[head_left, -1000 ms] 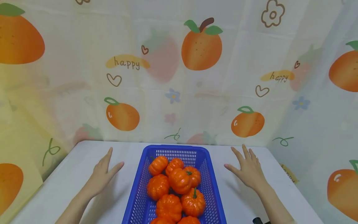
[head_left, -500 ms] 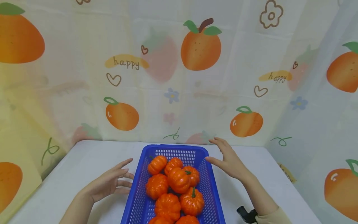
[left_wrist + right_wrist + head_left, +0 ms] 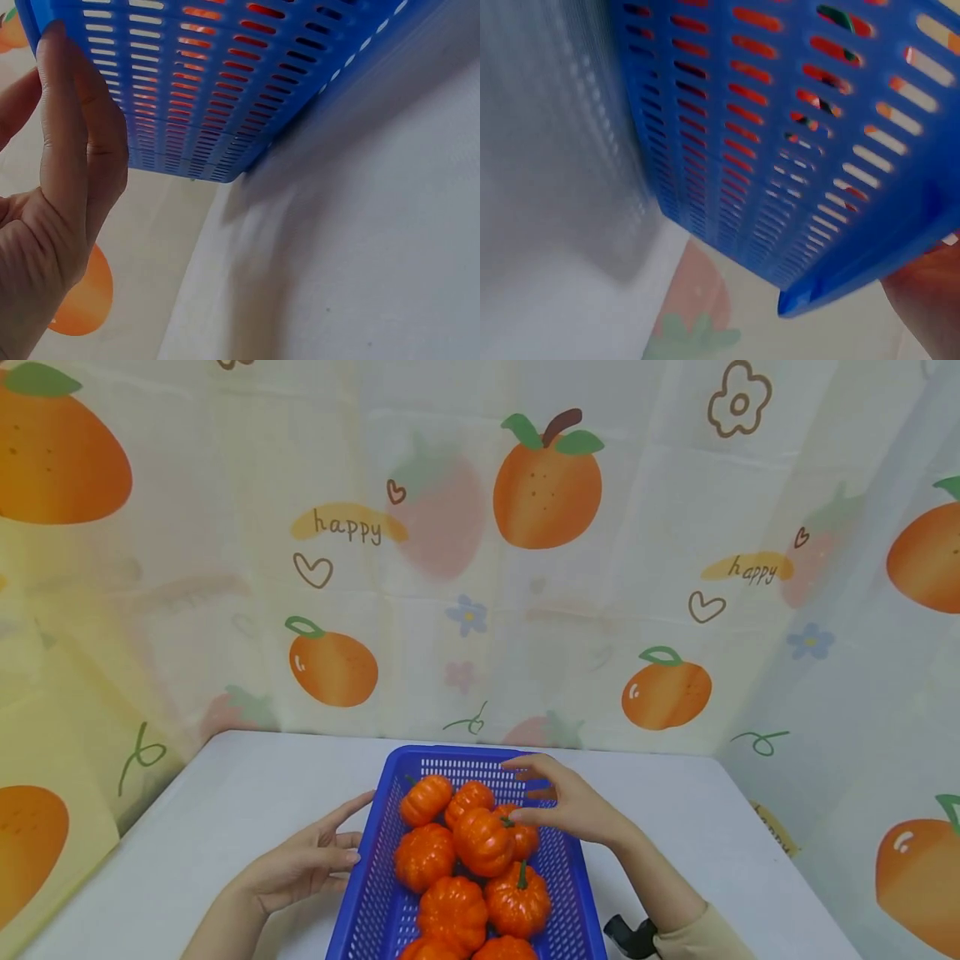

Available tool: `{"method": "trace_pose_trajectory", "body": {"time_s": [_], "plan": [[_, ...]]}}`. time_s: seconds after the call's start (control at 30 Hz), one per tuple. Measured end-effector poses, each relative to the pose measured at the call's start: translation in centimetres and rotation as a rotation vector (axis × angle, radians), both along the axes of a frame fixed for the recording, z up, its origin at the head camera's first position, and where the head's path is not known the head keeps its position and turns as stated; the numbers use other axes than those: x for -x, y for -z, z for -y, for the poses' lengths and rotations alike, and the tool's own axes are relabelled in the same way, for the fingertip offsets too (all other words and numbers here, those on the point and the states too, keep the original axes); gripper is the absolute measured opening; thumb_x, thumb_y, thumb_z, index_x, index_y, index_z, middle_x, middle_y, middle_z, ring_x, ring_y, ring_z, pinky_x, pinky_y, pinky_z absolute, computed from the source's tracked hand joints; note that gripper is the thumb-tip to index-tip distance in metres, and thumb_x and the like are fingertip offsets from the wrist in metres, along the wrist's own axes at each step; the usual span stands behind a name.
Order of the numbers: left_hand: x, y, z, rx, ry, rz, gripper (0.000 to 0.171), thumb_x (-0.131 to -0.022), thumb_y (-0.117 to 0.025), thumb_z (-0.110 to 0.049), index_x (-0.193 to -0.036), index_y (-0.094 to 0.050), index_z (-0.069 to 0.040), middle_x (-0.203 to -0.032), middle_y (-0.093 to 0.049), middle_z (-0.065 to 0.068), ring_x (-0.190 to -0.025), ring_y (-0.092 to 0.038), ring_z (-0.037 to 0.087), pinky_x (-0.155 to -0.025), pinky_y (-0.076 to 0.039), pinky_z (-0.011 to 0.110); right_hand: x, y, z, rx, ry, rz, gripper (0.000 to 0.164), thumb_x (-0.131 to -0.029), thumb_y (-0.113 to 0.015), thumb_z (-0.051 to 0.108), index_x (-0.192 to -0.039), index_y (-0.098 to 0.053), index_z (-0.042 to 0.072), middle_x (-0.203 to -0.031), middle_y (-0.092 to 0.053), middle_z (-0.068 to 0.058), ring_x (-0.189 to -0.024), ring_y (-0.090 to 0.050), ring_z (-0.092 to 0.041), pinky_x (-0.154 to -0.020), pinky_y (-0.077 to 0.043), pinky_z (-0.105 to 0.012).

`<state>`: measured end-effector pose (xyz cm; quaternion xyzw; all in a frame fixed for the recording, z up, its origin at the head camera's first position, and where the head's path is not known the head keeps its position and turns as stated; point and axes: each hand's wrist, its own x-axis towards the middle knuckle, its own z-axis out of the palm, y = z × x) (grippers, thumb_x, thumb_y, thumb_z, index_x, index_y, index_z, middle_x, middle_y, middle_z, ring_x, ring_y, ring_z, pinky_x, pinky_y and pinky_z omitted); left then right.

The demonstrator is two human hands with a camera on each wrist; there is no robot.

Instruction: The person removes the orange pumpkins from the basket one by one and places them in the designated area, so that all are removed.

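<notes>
A blue plastic basket (image 3: 450, 750) with slotted walls holds several shiny orange toy pumpkins (image 3: 483, 843), some with green stems. My left hand (image 3: 292, 868) is at the basket's left rim, fingers extended. In the left wrist view, its fingertips (image 3: 54, 37) touch the rim. My right hand (image 3: 573, 806) reaches over the right rim with loosely bent fingers and holds nothing. Its thumb tip overlaps the stemmed pumpkins in the head view; whether it touches one cannot be told. In the right wrist view, the basket wall (image 3: 870, 247) hides most of that hand.
The basket stands on a white table (image 3: 247, 793), its near end out of frame. A fruit-print cloth (image 3: 525, 635) hangs behind the table and along its sides. A black object (image 3: 632, 937) is beside the right sleeve (image 3: 705, 935).
Both hands have come inward from the table's sides. The left has reached the basket's left rim, and the right has passed over the right rim above the pumpkins.
</notes>
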<state>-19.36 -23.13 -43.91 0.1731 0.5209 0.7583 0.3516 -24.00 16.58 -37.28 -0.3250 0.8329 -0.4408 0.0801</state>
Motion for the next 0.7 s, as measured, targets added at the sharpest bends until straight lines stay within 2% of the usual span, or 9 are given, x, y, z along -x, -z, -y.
{"method": "trace_pose_trajectory", "body": {"time_s": [0.13, 0.37, 0.7], "plan": [[-0.2, -0.1, -0.2, -0.025, 0.008, 0.005, 0.081, -0.101, -0.043, -0.002, -0.158, 0.009, -0.028, -0.137, -0.061, 0.008, -0.116, -0.068, 0.022, -0.100, -0.055, 0.041, -0.2, 0.1, 0.7, -0.016, -0.087, 0.061, 0.064, -0.086, -0.075, 0.027, -0.143, -0.047, 0.020, -0.150, -0.044, -0.008, -0.134, -0.050, -0.041, -0.106, -0.049, -0.057], [0.0, -0.2, -0.4, -0.027, 0.022, -0.015, 0.086, -0.099, -0.044, 0.001, -0.158, 0.009, -0.032, -0.134, -0.062, 0.009, -0.106, -0.072, 0.019, -0.094, -0.058, 0.039, 0.0, 0.6, 1.3, -0.006, -0.188, 0.151, 0.072, -0.084, -0.077, 0.026, -0.146, -0.043, 0.011, -0.150, -0.044, -0.017, -0.132, -0.051, -0.044, -0.104, -0.051, -0.055], [0.1, -0.3, -0.4, -0.037, 0.035, -0.022, 0.086, -0.099, -0.044, 0.001, -0.158, 0.010, -0.031, -0.131, -0.062, 0.007, -0.106, -0.071, 0.017, -0.092, -0.059, 0.037, 0.1, 1.7, 1.6, -0.116, -0.213, 0.146, 0.074, -0.078, -0.083, 0.028, -0.143, -0.047, 0.021, -0.145, -0.053, 0.001, -0.130, -0.053, -0.026, -0.106, -0.051, -0.040]]}}
